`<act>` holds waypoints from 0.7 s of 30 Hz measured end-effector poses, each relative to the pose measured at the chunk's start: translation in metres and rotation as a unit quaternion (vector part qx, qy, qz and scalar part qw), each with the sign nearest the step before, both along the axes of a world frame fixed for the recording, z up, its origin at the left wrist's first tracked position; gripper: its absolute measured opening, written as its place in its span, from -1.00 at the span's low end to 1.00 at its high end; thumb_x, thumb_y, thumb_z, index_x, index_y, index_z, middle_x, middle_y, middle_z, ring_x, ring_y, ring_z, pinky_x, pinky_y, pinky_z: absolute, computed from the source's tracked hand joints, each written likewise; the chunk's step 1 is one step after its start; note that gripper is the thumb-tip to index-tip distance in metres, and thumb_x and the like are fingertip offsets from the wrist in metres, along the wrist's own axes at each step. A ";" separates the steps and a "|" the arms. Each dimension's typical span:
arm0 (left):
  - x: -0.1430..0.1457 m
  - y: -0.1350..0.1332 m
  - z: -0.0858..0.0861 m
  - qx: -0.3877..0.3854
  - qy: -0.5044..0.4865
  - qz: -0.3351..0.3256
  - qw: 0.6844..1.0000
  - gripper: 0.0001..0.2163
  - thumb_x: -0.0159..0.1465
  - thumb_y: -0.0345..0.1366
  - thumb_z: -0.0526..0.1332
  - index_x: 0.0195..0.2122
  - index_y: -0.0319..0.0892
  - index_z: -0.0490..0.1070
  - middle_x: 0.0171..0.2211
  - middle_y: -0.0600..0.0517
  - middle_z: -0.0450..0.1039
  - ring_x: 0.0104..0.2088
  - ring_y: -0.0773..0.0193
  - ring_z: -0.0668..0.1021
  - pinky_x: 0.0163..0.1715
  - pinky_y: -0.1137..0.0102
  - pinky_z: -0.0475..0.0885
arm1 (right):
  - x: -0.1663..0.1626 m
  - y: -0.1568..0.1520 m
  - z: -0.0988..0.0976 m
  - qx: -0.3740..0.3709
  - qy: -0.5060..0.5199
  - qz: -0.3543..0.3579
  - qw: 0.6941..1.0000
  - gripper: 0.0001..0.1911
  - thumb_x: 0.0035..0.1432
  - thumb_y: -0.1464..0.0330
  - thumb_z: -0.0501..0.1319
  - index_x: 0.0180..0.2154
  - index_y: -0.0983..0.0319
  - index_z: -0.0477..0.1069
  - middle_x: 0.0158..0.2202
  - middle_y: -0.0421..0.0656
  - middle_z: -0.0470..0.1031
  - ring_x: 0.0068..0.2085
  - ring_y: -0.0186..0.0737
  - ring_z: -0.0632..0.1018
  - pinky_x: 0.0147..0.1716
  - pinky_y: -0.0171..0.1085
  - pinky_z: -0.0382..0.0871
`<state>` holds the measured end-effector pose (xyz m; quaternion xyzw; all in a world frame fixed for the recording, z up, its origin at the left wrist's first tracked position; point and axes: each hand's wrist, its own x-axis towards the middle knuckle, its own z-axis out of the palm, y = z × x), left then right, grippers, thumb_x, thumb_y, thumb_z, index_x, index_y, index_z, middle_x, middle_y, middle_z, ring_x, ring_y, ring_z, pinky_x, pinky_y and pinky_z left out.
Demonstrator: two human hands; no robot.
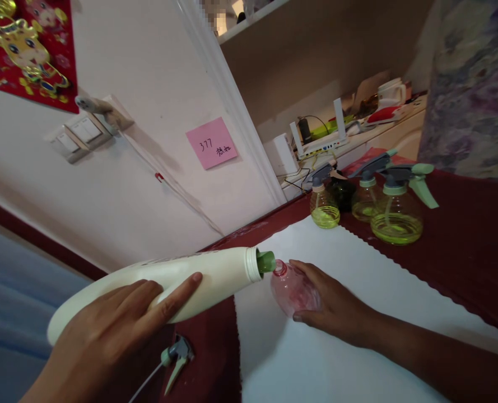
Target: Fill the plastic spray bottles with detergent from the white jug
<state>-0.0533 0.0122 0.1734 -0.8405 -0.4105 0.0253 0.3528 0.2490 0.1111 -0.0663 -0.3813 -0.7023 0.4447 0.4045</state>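
My left hand [118, 324] grips a large cream bottle [181, 277] and holds it tipped almost level. Its green spout [266, 261] touches the open neck of a small pink clear bottle [291, 288]. My right hand [335, 305] is wrapped round that pink bottle and steadies it on a white sheet [358, 336]. A loose green and grey spray head [176, 358] with its tube lies on the dark red tabletop [475, 246] under the cream bottle.
Three yellow-green spray bottles [395, 215] stand at the back of the table. Behind them are a white router [320, 143], cables and a shelf with cups. The wall on the left carries switches [78, 134] and a pink note [212, 143]. Flowered cloth [475, 84] hangs at right.
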 end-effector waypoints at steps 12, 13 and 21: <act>0.000 -0.004 -0.003 -0.006 0.008 0.016 1.000 -0.36 0.48 -0.33 0.01 0.55 0.21 -0.08 -0.26 0.01 0.59 -0.39 0.13 0.59 -0.32 0.20 0.41 | 0.001 -0.001 0.004 0.004 0.010 0.002 1.000 -0.07 0.01 0.24 0.43 0.39 -0.04 0.17 0.45 -0.03 0.32 0.42 0.30 0.35 0.35 0.33 0.27; 0.001 -0.005 -0.003 -0.004 0.009 0.017 1.000 -0.36 0.49 -0.33 0.00 0.55 0.22 -0.10 -0.23 0.00 0.60 -0.38 0.11 0.60 -0.31 0.20 0.41 | 0.001 -0.001 0.004 0.003 0.008 0.002 1.000 -0.07 0.01 0.24 0.43 0.39 -0.02 0.17 0.45 -0.01 0.32 0.42 0.30 0.35 0.35 0.33 0.27; 0.004 -0.006 -0.001 0.004 0.014 0.011 1.000 -0.36 0.49 -0.30 -0.01 0.55 0.24 -0.10 -0.19 -0.01 0.60 -0.37 0.09 0.62 -0.33 0.19 0.45 | 0.000 0.001 0.000 0.014 -0.001 0.003 1.000 -0.05 0.02 0.25 0.43 0.40 -0.03 0.13 0.46 0.00 0.30 0.43 0.30 0.34 0.34 0.34 0.27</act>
